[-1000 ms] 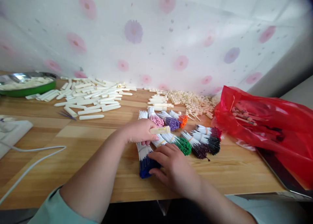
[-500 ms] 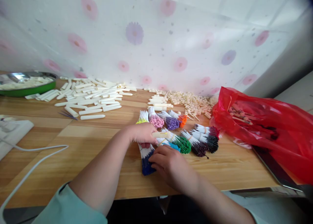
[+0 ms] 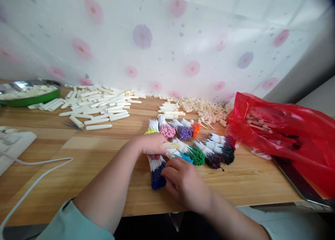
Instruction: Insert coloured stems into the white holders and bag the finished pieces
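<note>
the blue-tipped bundle (image 3: pixel 157 175) lies on the table (image 3: pixel 137 200), partly under your left hand (image 3: pixel 154 144); its stems look light and bendable, best pinched near the tips. that hand grips a pale tube (image 3: pixel 172 145), probably stiff; your right hand (image 3: pixel 180 179) curls at the tips, its hold unclear.

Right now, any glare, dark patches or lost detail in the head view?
Head view: bright glints inside the green bowl, near-black shadow below the table's front edge; head view again: top right corner dark, tips of the blue-tipped bundle by the right hand merging.
</note>
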The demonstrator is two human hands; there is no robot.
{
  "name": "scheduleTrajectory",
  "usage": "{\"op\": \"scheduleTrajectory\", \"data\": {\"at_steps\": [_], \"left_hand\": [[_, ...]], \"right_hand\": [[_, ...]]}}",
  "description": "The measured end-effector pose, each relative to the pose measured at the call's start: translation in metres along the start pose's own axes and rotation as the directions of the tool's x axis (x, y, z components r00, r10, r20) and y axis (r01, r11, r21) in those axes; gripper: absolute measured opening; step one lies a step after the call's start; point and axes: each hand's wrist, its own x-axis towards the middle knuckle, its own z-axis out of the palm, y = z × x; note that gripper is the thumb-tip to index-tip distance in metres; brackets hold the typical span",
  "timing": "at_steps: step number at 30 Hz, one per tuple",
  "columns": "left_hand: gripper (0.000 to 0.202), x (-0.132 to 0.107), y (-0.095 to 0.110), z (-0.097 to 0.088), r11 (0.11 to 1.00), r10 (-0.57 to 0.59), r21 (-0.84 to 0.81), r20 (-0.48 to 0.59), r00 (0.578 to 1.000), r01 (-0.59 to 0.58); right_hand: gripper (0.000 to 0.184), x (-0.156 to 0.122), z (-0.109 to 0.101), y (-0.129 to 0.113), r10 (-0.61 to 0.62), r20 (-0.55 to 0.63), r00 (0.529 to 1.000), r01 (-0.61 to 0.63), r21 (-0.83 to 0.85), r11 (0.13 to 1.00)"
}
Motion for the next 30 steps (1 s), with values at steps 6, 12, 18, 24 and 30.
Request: {"op": "scheduleTrajectory", "data": {"at_steps": [6, 12, 18, 24, 30], "left_hand": [[0.012, 0.002, -0.001, 0.000, 1.000, -0.011, -0.006, 0.002, 1.000, 0.011], [0.015, 0.002, 0.000, 0.000, 0.998, 0.006, -0.058, -0.018, 1.000, -0.007], [0.026, -0.006, 0.013, 0.001, 0.929, 0.243, -0.205, -0.287, 0.927, -0.307], [0.029, 0.000, 0.016, 0.018, 0.760, 0.301, -0.448, -0.400, 0.866, -0.471], [0.030, 0.009, 0.012, 0.028, 0.666, 0.273, -0.523, -0.494, 0.826, -0.532]], "right_hand": [[0.015, -0.016, -0.014, 0.000, 0.044, 0.025, 0.999, -0.049, 0.279, 0.959], [0.014, -0.035, -0.048, 0.010, 0.098, -0.052, 0.994, -0.045, 0.614, 0.788], [0.004, -0.012, -0.078, 0.058, 0.426, -0.130, 0.895, -0.115, 0.857, 0.502], [0.008, 0.037, -0.067, 0.081, 0.352, 0.013, 0.936, -0.136, 0.935, 0.328], [0.021, 0.041, -0.042, 0.091, 0.306, -0.124, 0.944, 0.087, 0.988, 0.130]]}}
